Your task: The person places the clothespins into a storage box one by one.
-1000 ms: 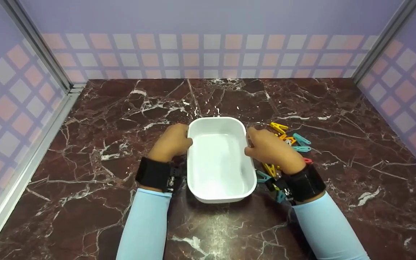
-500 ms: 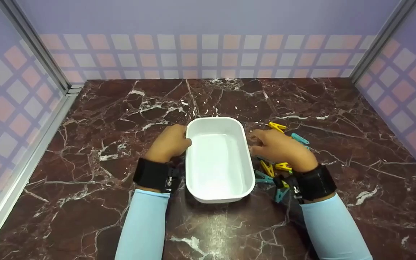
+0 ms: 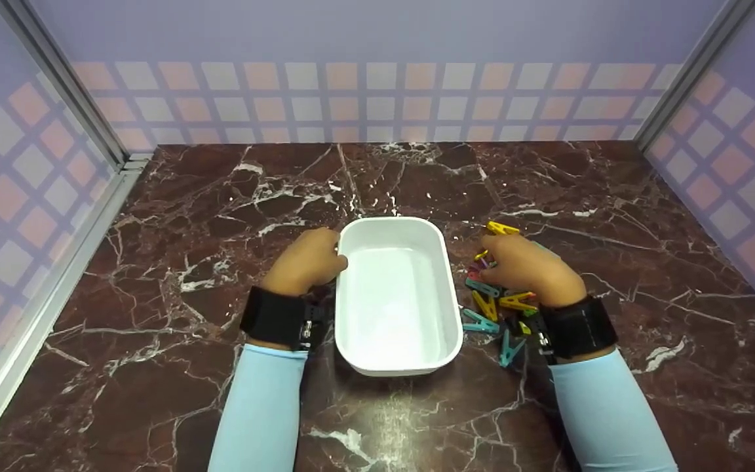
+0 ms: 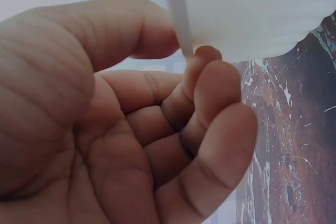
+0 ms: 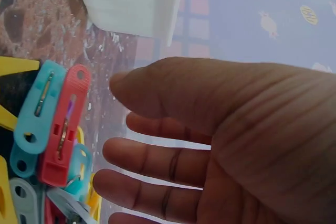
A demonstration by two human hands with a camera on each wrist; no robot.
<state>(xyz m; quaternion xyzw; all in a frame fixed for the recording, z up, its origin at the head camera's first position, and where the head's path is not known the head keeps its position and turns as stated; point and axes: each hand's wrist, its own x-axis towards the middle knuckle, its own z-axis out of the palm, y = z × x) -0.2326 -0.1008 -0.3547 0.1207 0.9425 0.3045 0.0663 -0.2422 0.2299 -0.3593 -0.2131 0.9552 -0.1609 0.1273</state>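
Observation:
A deep white plastic tub [image 3: 397, 301] sits mid-table with nothing inside. My left hand [image 3: 305, 262] pinches its left rim between thumb and curled fingers, as the left wrist view confirms. To the right of the tub, my right hand [image 3: 531, 269] hovers over a pile of plastic clothespins, partly hiding them. Its fingers [image 5: 142, 156] are nearly straight and hold nothing. Beside the fingertips, in the right wrist view, lie a red clothespin [image 5: 65, 129] and a teal clothespin [image 5: 39, 108]. A yellow clothespin [image 3: 502, 228] lies at the pile's far end, another teal clothespin [image 3: 512, 349] at its near end.
The dark red marbled tabletop [image 3: 154, 328] has pale veins and white specks behind the tub. A lilac back wall [image 3: 377, 39] with pink and white squares and two side walls enclose it.
My right hand has let go of the tub's right rim and moved right over the clothespins. The tub has shifted slightly toward me; my left hand keeps its grip.

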